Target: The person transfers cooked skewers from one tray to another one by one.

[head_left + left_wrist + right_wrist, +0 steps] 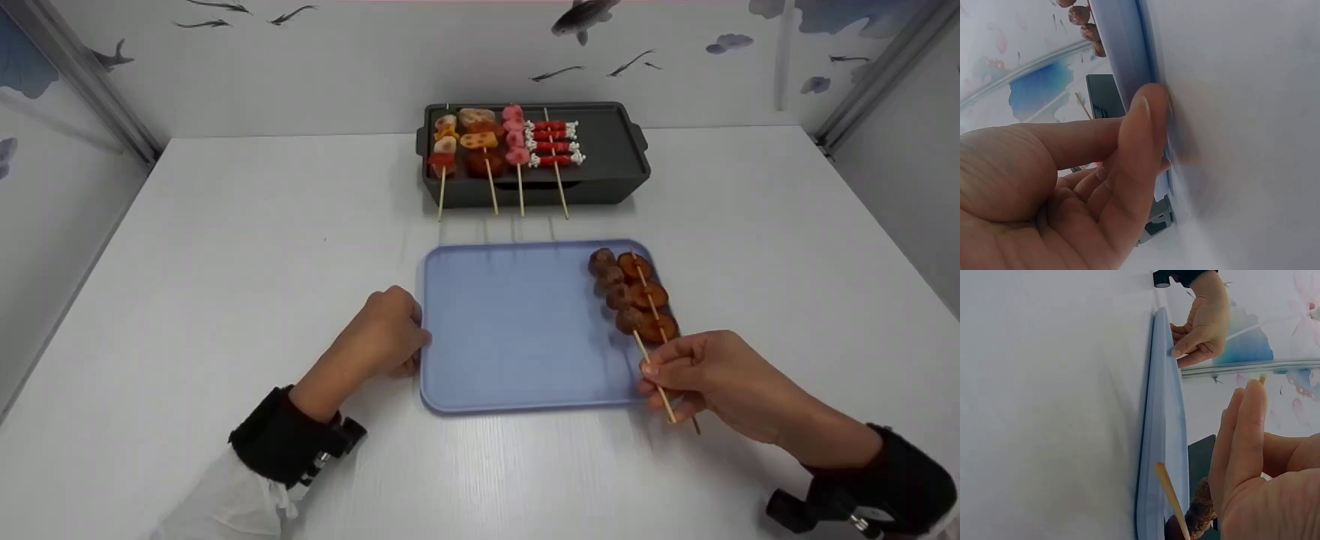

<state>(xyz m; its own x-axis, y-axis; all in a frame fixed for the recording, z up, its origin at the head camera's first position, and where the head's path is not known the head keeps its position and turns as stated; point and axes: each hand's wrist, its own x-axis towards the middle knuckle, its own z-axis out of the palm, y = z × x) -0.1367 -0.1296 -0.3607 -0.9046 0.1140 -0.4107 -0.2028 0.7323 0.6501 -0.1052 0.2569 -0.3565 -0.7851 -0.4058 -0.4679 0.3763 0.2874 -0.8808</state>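
Observation:
A light-blue rectangular tray (510, 330) lies on the white table. My left hand (386, 330) grips its left rim; the left wrist view shows the fingers (1137, 140) at that edge. Over the tray's right side, my right hand (724, 386) pinches the stick of a skewer of brown meatballs (618, 296). Right beside it, a skewer of browned round slices (661, 296) is on the tray's right side, its stick running under the right hand and past the front rim. In the right wrist view, a stick end (1169, 486) juts over the rim.
Behind the tray stands a dark grey toy grill (609, 142). Across it lie a mixed skewer (445, 146), a second mixed skewer (478, 140), a pink-ball skewer (515, 139) and a red-and-white skewer (555, 142), sticks toward me. Patterned panels (375, 67) enclose the back and sides.

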